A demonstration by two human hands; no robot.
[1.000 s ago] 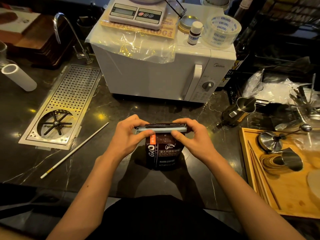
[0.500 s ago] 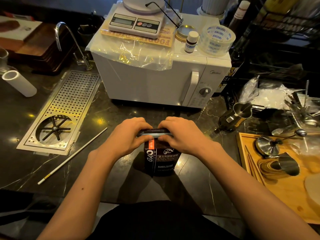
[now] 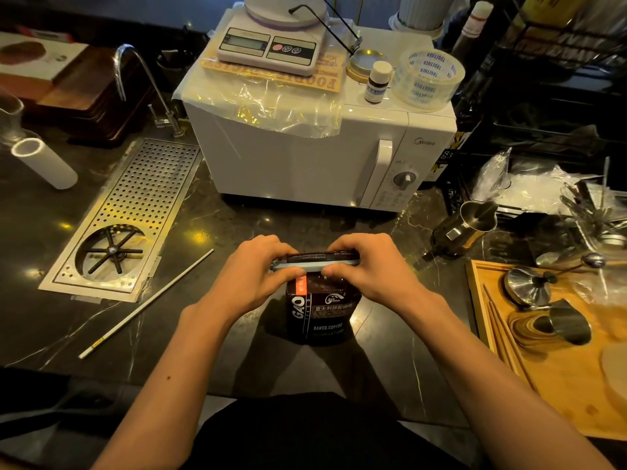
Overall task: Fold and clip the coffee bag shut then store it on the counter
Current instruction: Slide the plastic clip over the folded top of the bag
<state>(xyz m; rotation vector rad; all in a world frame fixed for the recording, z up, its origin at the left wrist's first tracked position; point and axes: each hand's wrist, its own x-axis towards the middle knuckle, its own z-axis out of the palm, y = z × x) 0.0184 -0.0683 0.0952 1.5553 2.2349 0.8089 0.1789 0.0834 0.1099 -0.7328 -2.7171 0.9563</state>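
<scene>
Dark coffee bag stands upright on the surface. Left hand and right hand both pinch the grey clip across its folded top.

We are finding both ends of the clip hidden under fingers, the coffee bag small print staying unreadable.

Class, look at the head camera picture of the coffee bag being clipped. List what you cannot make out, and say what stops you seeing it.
- Ends of the clip: head view, covered by the left hand and right hand, so whether it is fully shut is unclear.
- Fold at the top of the coffee bag: mostly hidden by both hands.
- Smallest print on the bag: too small to read.
- Wooden tray: cut off by the right edge.
</scene>
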